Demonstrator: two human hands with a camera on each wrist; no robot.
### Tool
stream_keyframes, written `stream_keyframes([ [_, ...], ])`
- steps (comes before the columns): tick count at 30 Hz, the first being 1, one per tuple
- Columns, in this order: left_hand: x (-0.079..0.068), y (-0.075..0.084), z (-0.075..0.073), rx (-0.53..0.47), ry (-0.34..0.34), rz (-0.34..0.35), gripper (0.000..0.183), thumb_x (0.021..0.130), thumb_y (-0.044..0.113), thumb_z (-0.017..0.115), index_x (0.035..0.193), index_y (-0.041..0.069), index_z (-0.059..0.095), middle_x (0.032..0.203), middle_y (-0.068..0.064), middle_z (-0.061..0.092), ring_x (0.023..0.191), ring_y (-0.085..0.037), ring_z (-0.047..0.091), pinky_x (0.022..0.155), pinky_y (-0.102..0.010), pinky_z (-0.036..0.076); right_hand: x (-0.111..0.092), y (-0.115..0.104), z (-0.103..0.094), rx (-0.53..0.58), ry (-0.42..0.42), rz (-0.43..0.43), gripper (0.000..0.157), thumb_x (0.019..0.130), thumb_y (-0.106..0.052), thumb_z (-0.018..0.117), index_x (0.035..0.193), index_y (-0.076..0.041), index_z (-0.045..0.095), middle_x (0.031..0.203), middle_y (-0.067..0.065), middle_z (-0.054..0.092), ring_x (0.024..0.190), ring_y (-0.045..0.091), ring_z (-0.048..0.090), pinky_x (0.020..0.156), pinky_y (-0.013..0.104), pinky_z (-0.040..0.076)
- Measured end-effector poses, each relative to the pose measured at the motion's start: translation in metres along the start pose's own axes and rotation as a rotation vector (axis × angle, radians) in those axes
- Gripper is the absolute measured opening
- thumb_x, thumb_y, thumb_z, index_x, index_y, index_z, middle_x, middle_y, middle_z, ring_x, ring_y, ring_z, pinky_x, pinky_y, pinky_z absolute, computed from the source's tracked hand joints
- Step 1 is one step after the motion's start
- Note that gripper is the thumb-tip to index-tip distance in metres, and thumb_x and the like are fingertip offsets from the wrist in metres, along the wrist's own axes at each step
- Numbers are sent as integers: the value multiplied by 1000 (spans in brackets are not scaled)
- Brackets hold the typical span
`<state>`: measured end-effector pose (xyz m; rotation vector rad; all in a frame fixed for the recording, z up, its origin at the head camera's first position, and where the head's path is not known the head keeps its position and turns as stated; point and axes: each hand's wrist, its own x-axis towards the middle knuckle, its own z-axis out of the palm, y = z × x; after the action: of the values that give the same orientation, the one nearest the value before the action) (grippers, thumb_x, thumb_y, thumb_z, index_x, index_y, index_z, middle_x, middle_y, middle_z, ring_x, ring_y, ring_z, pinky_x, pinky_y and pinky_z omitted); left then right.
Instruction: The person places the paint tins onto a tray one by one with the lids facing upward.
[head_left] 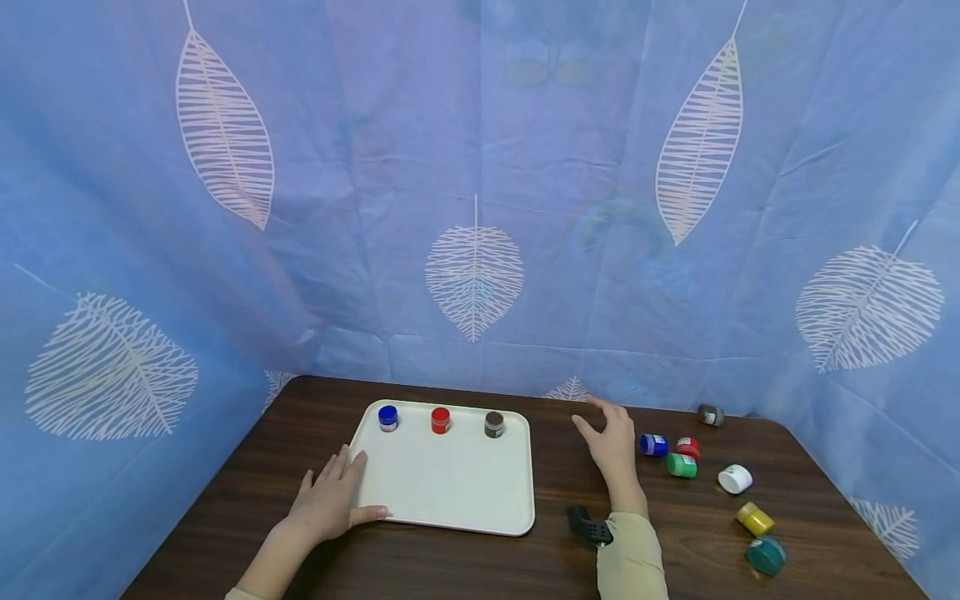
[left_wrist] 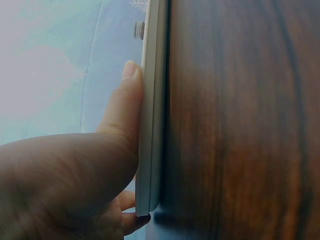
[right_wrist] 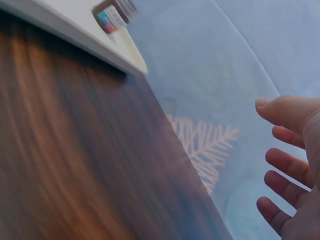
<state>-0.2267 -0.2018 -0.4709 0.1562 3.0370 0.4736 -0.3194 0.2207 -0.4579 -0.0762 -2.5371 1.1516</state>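
Note:
My left hand (head_left: 327, 498) rests on the near left corner of a white tray (head_left: 450, 479), thumb along its front edge and fingers spread at its left side. In the left wrist view the thumb (left_wrist: 122, 107) lies against the tray rim. Along the tray's far side stand a blue paint jar (head_left: 387, 418), a red paint jar (head_left: 440, 420) and a dark brown paint jar (head_left: 494, 424). My right hand (head_left: 613, 442) hovers right of the tray with nothing in it; its fingers are parted and loosely bent in the right wrist view.
On the table's right lie several more jars: blue (head_left: 653, 445), red (head_left: 688, 448), green (head_left: 682, 465), dark (head_left: 710, 415), white (head_left: 735, 478), yellow (head_left: 754, 518) and teal (head_left: 766, 555). A blue leaf-patterned cloth (head_left: 562, 292) hangs behind the wooden table (head_left: 555, 575).

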Motion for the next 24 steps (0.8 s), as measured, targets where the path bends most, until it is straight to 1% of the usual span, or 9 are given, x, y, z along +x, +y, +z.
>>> stream_keyframes([
  [6, -1, 0, 0, -9, 6, 7, 108, 74, 71, 65, 148, -1, 36, 155, -34, 24, 141, -53, 27, 105, -78, 18, 0, 11, -15, -5, 49, 1, 50, 92, -26, 68, 135, -4, 54, 135, 25, 47, 129, 45, 36, 106, 62, 31],
  [11, -1, 0, -1, -18, 4, 5, 107, 74, 70, 66, 148, -1, 35, 155, -34, 23, 141, -53, 27, 105, -78, 18, 0, 22, -29, -14, 86, 32, 51, 92, -23, 68, 136, -4, 52, 140, 27, 42, 133, 49, 30, 107, 64, 27],
  [14, -2, 0, -1, -23, 3, 2, 107, 74, 70, 66, 148, 0, 35, 155, -34, 23, 141, -53, 27, 105, -78, 18, -1, 28, -36, -40, 112, 51, 51, 92, -23, 68, 137, -5, 52, 143, 28, 39, 134, 51, 27, 108, 65, 25],
  [18, -2, 0, -1, -22, 5, 3, 107, 74, 70, 67, 148, 0, 35, 155, -34, 23, 141, -53, 27, 105, -78, 18, -2, 37, -43, -82, 150, 65, 50, 91, -22, 69, 136, -6, 53, 143, 29, 38, 136, 51, 24, 109, 66, 21],
  [21, -1, 0, -1, -19, 8, 6, 107, 74, 70, 67, 148, 0, 35, 155, -34, 23, 141, -53, 27, 105, -78, 18, -3, 44, -48, -113, 156, 90, 52, 90, -20, 70, 137, -6, 52, 144, 28, 37, 138, 50, 19, 109, 68, 17],
  [24, -1, 0, 0, -18, 7, 8, 107, 74, 70, 66, 148, 0, 35, 155, -34, 23, 141, -53, 27, 105, -78, 18, -5, 49, -52, -152, 132, 119, 53, 90, -19, 69, 138, -8, 51, 145, 28, 34, 138, 50, 15, 107, 70, 14],
])
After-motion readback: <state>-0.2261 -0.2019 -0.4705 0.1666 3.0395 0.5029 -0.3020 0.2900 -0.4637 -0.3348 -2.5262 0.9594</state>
